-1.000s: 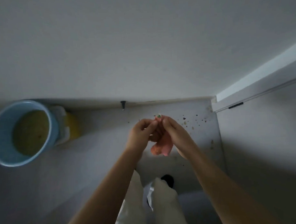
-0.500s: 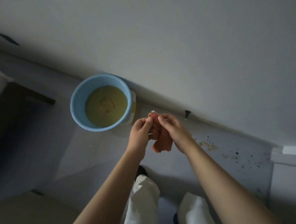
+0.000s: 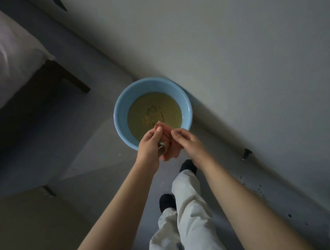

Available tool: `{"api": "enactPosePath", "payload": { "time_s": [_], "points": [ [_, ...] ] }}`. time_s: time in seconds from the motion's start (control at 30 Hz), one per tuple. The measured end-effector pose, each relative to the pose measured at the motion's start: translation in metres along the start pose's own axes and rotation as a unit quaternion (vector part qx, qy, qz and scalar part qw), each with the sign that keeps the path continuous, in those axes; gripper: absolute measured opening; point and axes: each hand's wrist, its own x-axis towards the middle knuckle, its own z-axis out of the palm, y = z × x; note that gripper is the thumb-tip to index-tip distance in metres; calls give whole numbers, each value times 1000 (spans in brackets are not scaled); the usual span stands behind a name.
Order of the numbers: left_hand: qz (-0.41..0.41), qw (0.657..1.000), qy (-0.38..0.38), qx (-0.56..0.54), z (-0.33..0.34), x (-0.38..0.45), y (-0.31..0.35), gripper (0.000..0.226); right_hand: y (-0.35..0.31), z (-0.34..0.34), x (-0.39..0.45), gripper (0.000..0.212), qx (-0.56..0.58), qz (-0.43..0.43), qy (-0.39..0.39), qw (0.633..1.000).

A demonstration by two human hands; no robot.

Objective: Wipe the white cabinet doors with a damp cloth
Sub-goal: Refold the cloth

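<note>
A small pink cloth [image 3: 168,145] hangs bunched between both my hands, just above the near rim of a blue basin [image 3: 120,115] of murky yellowish water on the floor. My left hand [image 3: 149,146] pinches the cloth's top edge with thumb and fingers. My right hand [image 3: 187,142] pinches the cloth from the right side. A large white surface [image 3: 233,57], wall or cabinet door, rises behind the basin.
A bed with a white sheet [image 3: 10,55] and a dark wooden leg [image 3: 65,76] stands at the left. My legs in pale trousers [image 3: 184,208] and dark socks stand on the grey floor. A black doorstop [image 3: 246,153] and dark specks lie at the right.
The view has swung left, bringing the basin from the far left to just beyond my hands. Both hands still hold the cloth, now above the basin's near rim.
</note>
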Motion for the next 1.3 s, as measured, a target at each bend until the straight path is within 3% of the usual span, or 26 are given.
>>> {"api": "enactPosePath", "payload": {
  "time_s": [0.2, 0.37, 0.53, 0.67, 0.77, 0.87, 1.0, 1.07, 1.17, 1.23, 1.3],
  "points": [
    [-12, 986, 5, -168, -20, 83, 15, 31, 0, 20, 86, 31, -22, 54, -55, 997],
    [-68, 954, 83, -281, -40, 158, 8, 26, 31, 34, 154, 34, -10, 96, -76, 992],
    [-69, 985, 138, -83, -73, 245, -23, 20, 83, 37, 228, 13, -2, 101, 39, 994],
    [-78, 983, 167, 21, -87, 303, -48, 15, 116, 35, 282, 2, -110, 92, 143, 979],
    [-81, 971, 197, 104, -85, 335, -65, 18, 133, 40, 314, 6, -187, 68, 192, 961],
    [-67, 949, 236, 198, -86, 362, -77, 32, 154, 49, 342, 26, -283, 50, 254, 924],
    [4, 952, 160, 261, -93, 386, -85, 57, 178, 63, 360, 41, -385, 27, 190, 903],
    [28, 947, 125, 295, -97, 397, -88, 42, 182, 65, 369, 36, -385, 28, 188, 903],
    [48, 935, 135, 324, -93, 410, -89, 19, 178, 73, 381, 28, -379, -9, 250, 891],
    [38, 939, 150, 307, -88, 415, -90, 12, 181, 81, 386, 20, -430, -79, 174, 882],
    [19, 947, 168, 273, -84, 417, -89, 9, 181, 85, 389, 16, -427, -56, 131, 893]
  ]
}}
